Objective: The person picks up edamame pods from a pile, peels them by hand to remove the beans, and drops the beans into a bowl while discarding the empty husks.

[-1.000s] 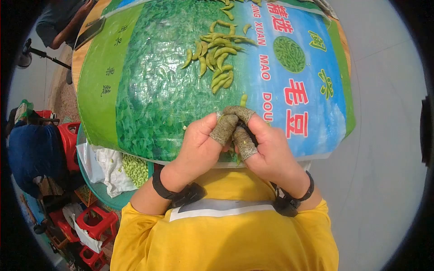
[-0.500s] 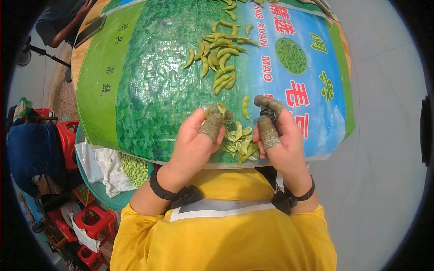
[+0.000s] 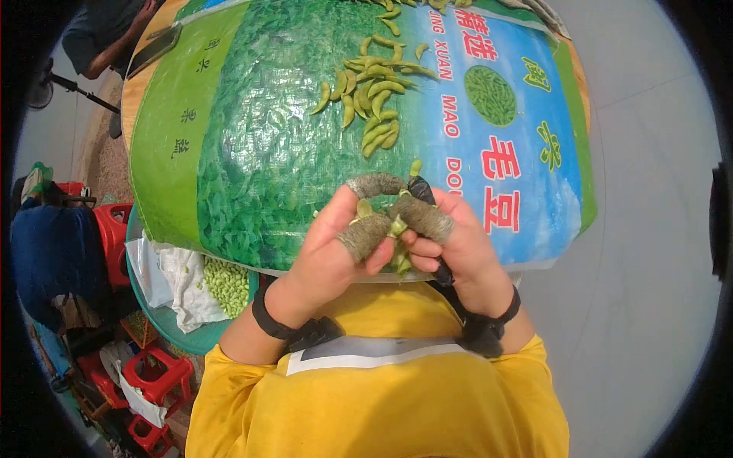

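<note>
My left hand and my right hand meet over the near edge of the table, thumbs and index fingers wrapped in grey-brown bands. A black covering also shows on a right finger. Between the thumbs is a green edamame pod, which both hands appear to pinch. Another bit of green shell pokes out of my left fingers. The tip of a pod shows beside my right index finger. Beneath the hands, split shells are mostly hidden. Farther up lies a heap of whole edamame pods.
A printed plastic sack covers the round wooden table. Below left, a teal basin holds shelled beans and a white cloth. Red stools stand at left. A phone lies near another person's arm.
My hands have come together from apart, right hand moving left. The single pod that lay by my right fingertips has left its spot. The loose shells are now mostly covered.
</note>
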### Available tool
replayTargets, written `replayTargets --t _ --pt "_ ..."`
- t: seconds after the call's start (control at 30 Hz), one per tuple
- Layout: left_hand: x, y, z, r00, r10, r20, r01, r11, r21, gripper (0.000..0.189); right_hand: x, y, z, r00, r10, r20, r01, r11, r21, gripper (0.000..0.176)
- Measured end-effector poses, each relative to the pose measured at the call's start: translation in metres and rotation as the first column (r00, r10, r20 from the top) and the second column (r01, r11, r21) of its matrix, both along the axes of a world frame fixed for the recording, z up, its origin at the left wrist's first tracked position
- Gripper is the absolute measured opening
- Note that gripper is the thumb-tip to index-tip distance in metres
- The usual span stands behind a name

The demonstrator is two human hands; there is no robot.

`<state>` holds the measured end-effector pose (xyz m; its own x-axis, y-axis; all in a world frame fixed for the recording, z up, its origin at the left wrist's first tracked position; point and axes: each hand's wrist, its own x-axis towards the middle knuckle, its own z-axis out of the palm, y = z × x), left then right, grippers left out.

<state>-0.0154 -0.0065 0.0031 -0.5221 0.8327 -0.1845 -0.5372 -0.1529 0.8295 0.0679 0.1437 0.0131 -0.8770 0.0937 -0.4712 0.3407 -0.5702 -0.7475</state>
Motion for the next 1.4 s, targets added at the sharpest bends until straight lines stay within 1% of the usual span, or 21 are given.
replayTargets --t 0.03,0.07,0.13,0.17,0.2,0.27,0.3,0.37,0.4,0.47,0.6,0.67,0.8,0.87,0.97,1.0,1.03,1.1,1.2,1.33,1.4 --pt "-0.002 0.001 0.003 0.988 -0.029 0.151 0.02 0.998 0.063 0.032 0.002 0.003 0.0 0.999 -0.036 0.02 0.041 0.949 -0.312 0.016" --pt "-0.004 0.001 0.005 0.953 -0.066 0.296 0.028 0.991 0.13 0.032 0.003 0.006 -0.004 0.999 -0.034 0.02 0.038 0.951 -0.308 0.016" --pt "-0.007 -0.002 -0.003 0.951 -0.073 0.301 0.02 0.984 0.176 0.03 0.005 0.011 -0.015 0.994 -0.107 -0.001 0.087 0.814 -0.574 0.014" --pt "-0.008 -0.003 -0.005 0.948 -0.082 0.308 0.014 0.976 0.218 0.029 0.007 0.012 -0.014 0.994 -0.108 -0.002 0.088 0.816 -0.572 0.014" --pt "-0.008 -0.002 -0.005 0.947 -0.085 0.308 0.016 0.975 0.22 0.029 0.007 0.012 -0.01 0.986 -0.168 -0.016 0.145 0.892 -0.429 0.013" --pt "-0.01 0.0 -0.003 0.991 0.073 -0.11 -0.092 0.979 -0.181 0.024 0.01 0.012 -0.01 0.968 -0.242 -0.067 0.23 0.962 -0.148 0.013" --pt "-0.01 -0.001 -0.005 0.991 0.072 -0.11 -0.091 0.98 -0.177 0.024 0.011 0.011 -0.009 0.968 -0.242 -0.068 0.231 0.962 -0.144 0.013" --pt "-0.009 -0.003 -0.01 0.872 0.04 -0.488 -0.198 0.94 -0.277 0.016 0.009 0.008 -0.007 0.943 -0.32 -0.09 0.329 0.939 0.103 0.013" --pt "-0.009 -0.003 -0.009 0.873 0.044 -0.487 -0.201 0.94 -0.276 0.016 0.01 0.008 -0.007 0.944 -0.317 -0.089 0.325 0.94 0.104 0.013" --pt "-0.008 -0.002 -0.002 0.787 0.171 -0.593 -0.354 0.912 -0.206 0.014 0.01 0.007 -0.009 0.94 -0.302 -0.158 0.339 0.88 0.334 0.014" --pt "-0.001 0.002 0.007 0.69 0.185 -0.7 -0.448 0.868 -0.212 0.014 0.008 0.0 -0.002 0.944 -0.284 -0.17 0.331 0.821 0.465 0.014" --pt "-0.001 -0.002 0.002 0.47 -0.136 -0.872 -0.329 0.89 -0.316 0.013 0.008 -0.002 -0.005 0.925 -0.268 -0.268 0.376 0.735 0.564 0.015" --pt "-0.002 0.004 -0.001 0.472 -0.143 -0.87 -0.343 0.879 -0.331 0.014 0.011 -0.005 -0.001 0.921 -0.242 -0.304 0.386 0.667 0.638 0.017" --pt "0.002 0.01 -0.007 0.453 0.074 -0.889 -0.334 0.938 -0.091 0.012 0.013 -0.005 -0.003 0.924 -0.121 -0.362 0.354 0.629 0.692 0.018" --pt "0.001 0.008 -0.003 0.454 -0.065 -0.889 -0.184 0.969 -0.165 0.011 0.019 0.003 -0.004 0.962 0.02 -0.272 0.21 0.582 0.786 0.02" --pt "-0.001 0.006 -0.004 0.463 -0.094 -0.881 -0.125 0.977 -0.17 0.012 0.019 0.003 0.001 0.961 0.015 -0.276 0.191 0.688 0.7 0.019" --pt "-0.003 0.004 -0.002 0.464 -0.098 -0.88 -0.122 0.977 -0.174 0.012 0.019 0.005 0.007 0.962 0.011 -0.274 0.191 0.69 0.698 0.019" --pt "-0.005 0.003 0.005 0.663 -0.121 -0.738 0.025 0.99 -0.14 0.015 0.02 0.01 0.015 0.994 0.042 -0.104 0.0 0.926 0.378 0.019" --pt "-0.001 0.004 -0.002 0.676 -0.076 -0.733 -0.01 0.994 -0.113 0.016 0.019 0.009 0.008 0.989 0.011 -0.145 0.019 0.978 0.206 0.019" --pt "-0.002 0.006 -0.005 0.679 -0.051 -0.732 -0.044 0.993 -0.11 0.016 0.018 0.011 0.001 0.986 0.026 -0.163 0.008 0.979 0.203 0.017" --pt "-0.002 0.006 -0.001 0.869 -0.105 -0.484 0.048 0.991 -0.127 0.014 0.015 0.015 0.0 0.992 0.038 -0.12 -0.026 0.995 0.1 0.017"
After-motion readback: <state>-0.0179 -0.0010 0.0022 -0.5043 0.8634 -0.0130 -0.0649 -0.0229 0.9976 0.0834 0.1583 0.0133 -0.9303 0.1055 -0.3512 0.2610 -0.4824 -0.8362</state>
